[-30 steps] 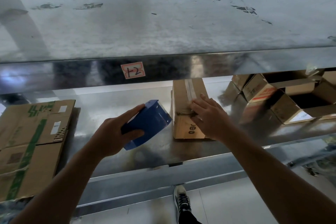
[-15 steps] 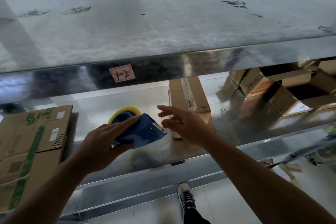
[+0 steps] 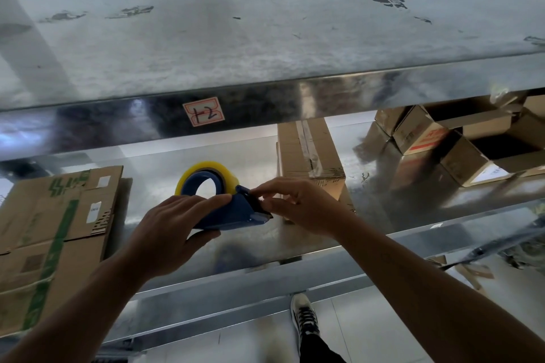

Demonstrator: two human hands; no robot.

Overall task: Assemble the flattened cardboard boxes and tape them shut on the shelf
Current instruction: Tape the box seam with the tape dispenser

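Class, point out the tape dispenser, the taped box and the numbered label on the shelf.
tape dispenser (image 3: pixel 228 215), head view, blue body.
taped box (image 3: pixel 327 153), head view, top face right of the tape strip.
numbered label (image 3: pixel 204 111), head view, sticker's centre.

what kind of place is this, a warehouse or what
Likely a warehouse or packing room: metal shelving with a handwritten number tag, flattened boxes and open boxes on the shelf, and a tape dispenser in use.
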